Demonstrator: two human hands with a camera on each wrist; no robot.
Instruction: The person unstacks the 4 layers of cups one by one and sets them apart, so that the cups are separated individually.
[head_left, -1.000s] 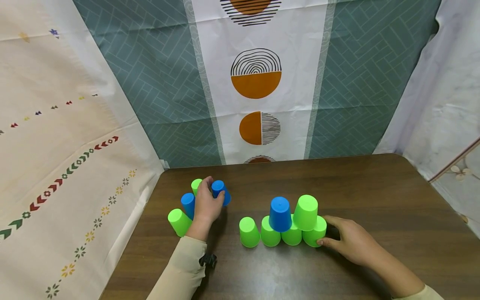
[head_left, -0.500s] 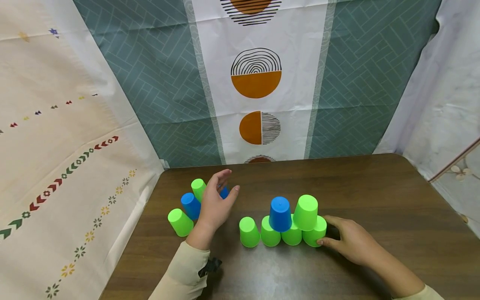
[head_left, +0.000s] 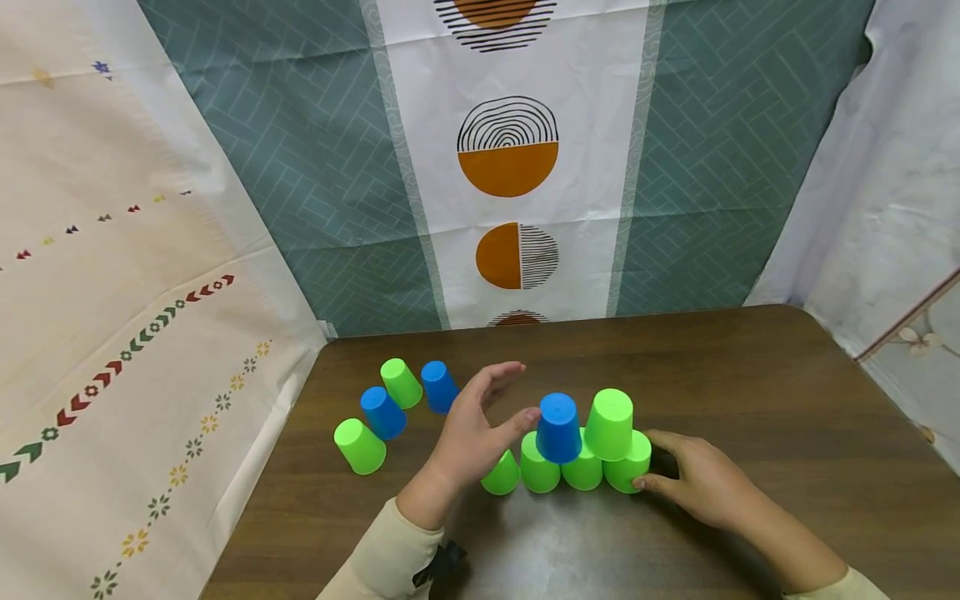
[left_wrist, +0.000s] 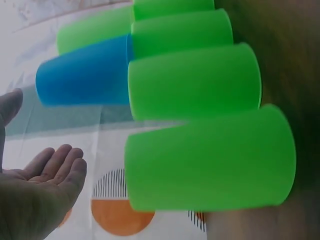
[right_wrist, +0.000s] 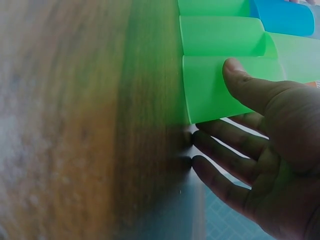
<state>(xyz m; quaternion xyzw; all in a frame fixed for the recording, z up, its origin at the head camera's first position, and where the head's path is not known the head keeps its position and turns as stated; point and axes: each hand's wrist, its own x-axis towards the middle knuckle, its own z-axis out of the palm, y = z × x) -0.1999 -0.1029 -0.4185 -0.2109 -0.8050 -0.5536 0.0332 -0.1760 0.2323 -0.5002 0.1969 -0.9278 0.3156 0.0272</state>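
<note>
Green cups stand upside down in a row on the table; the leftmost green cup is partly hidden by my left hand. On top of the row sit a blue cup and, right of it, an upper green cup. My left hand is raised with fingers spread, its thumb tip overlapping the blue cup's left edge in the head view; nothing is in its palm. At the row's right end, my right hand holds the end green cup, thumb on its near side and fingers behind.
Left of the row, separate upside-down cups stand on the table: a near green cup, a blue cup, a far green cup and another blue cup. Patterned cloth hangs behind.
My left hand has left the far blue cup at the left and moved right, toward the stacked cups. My right hand stays at the end cup; the stack stands unchanged.
</note>
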